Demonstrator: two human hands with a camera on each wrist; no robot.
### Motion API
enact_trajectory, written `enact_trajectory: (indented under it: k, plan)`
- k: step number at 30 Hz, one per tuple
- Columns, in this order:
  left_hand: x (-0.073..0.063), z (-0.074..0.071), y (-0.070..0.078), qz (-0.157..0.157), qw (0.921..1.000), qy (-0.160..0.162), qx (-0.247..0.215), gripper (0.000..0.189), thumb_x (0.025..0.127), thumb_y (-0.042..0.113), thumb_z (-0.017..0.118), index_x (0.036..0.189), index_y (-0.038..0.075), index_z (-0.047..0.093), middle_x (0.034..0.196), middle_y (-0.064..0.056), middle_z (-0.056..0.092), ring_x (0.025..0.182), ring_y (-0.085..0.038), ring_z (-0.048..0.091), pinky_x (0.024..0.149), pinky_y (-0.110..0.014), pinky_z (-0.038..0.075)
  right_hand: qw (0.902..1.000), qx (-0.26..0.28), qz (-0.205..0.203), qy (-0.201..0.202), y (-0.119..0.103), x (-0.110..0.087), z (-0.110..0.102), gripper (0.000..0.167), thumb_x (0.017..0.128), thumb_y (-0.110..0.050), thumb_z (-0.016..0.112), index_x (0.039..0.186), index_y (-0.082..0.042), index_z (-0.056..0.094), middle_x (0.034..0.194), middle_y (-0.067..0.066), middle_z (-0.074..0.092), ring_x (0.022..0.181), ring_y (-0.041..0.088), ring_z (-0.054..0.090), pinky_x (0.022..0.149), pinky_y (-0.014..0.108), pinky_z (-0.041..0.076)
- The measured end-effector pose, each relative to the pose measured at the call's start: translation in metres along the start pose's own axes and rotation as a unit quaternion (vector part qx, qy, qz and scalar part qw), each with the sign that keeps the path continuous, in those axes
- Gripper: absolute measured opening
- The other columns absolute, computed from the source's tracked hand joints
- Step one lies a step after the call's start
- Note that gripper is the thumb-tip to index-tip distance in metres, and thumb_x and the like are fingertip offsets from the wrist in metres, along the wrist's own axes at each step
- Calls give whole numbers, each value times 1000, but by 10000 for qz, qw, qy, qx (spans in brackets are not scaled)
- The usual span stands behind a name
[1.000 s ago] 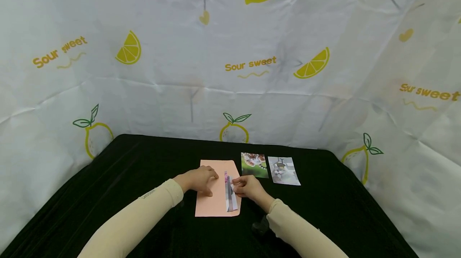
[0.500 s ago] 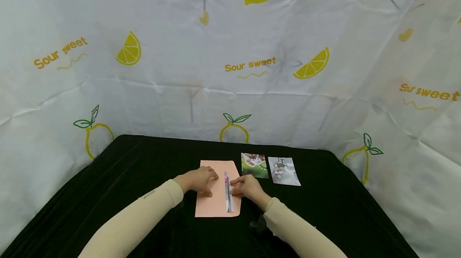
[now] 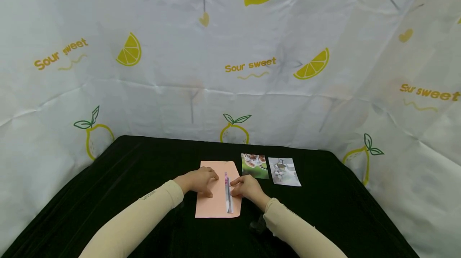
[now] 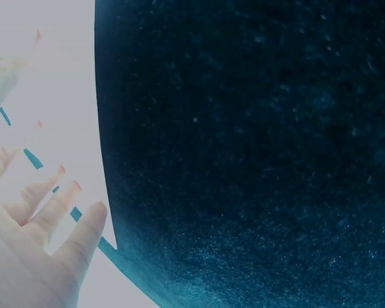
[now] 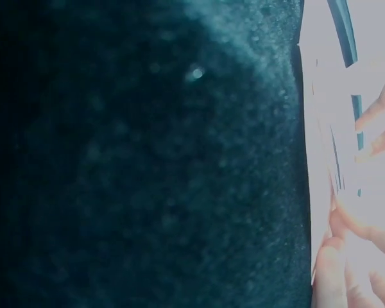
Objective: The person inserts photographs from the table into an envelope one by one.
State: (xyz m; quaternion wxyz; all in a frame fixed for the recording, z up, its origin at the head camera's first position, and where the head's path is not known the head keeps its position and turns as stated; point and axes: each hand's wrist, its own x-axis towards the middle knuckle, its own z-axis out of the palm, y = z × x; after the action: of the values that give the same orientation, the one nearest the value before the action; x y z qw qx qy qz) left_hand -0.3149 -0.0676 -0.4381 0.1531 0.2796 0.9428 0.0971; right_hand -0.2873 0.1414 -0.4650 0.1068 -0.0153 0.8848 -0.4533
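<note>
A pink paper envelope (image 3: 212,210) lies flat in the middle of the dark cloth, its tapered flap to the right. From its right side shows a narrow strip of a photo (image 3: 228,202), grey with a pink patch at the top; the rest of it is hidden. My left hand (image 3: 197,180) rests on the envelope's left part, fingers spread. Thumb and fingertips of my right hand (image 3: 250,188) pinch the strip's right edge over the flap. The left wrist view is washed out around the left hand (image 4: 45,250), and the right hand (image 5: 356,269) is overexposed too.
Behind and right of the envelope lie a tiger photo (image 3: 255,172) and a greyish photo (image 3: 286,174), side by side. A white lemon-print curtain (image 3: 173,106) surrounds the dark tablecloth (image 3: 162,154). Under the right wrist is an unclear black object (image 3: 257,226).
My right hand has moved slightly left, and the visible strip of photo has narrowed as it slid into the envelope. The left hand and the two other photos have stayed in place.
</note>
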Motion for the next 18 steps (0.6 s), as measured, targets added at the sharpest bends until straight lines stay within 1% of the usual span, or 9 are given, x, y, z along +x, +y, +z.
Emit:
enact_trajectory:
  k: [5, 11, 13, 15, 18]
  plan:
    - [0, 1, 0, 20, 10000, 47, 11, 57, 80, 34, 79, 131, 17, 59, 143, -7, 48, 135, -26, 41, 109, -42, 40, 9997, -231, -112, -3, 0, 0, -1, 23, 71, -3, 82, 93, -6, 73, 67, 1, 66, 59, 8, 58, 55, 24, 53]
    - [1, 4, -2, 67, 9999, 87, 67, 57, 81, 34, 79, 131, 17, 59, 144, -7, 47, 137, -27, 39, 110, -43, 39, 9997, -219, -119, -44, 1, 1, -2, 25, 72, -3, 82, 95, -6, 72, 69, 1, 67, 61, 9, 59, 57, 25, 54]
    - [2, 4, -2, 56, 9999, 78, 73, 57, 81, 35, 79, 131, 17, 59, 144, -7, 47, 137, -27, 38, 110, -43, 38, 9999, 46, -57, -97, 1, 1, -3, 28, 73, -2, 81, 99, -3, 72, 70, 3, 67, 61, 9, 60, 59, 27, 56]
    - [2, 4, -2, 12, 10000, 62, 60, 57, 80, 35, 79, 131, 17, 59, 145, -6, 47, 138, -26, 38, 111, -43, 38, 9988, 454, -1, -194, 1, 1, -5, 33, 75, -1, 79, 106, 0, 70, 73, 6, 66, 63, 10, 62, 61, 30, 58]
    - [2, 4, -1, -53, 9999, 72, 62, 57, 79, 36, 80, 129, 18, 60, 144, -6, 48, 137, -26, 39, 110, -43, 39, 9925, 1146, 22, -418, 2, 1, -15, 42, 79, -2, 75, 119, 4, 64, 82, 9, 68, 71, 14, 67, 70, 37, 60]
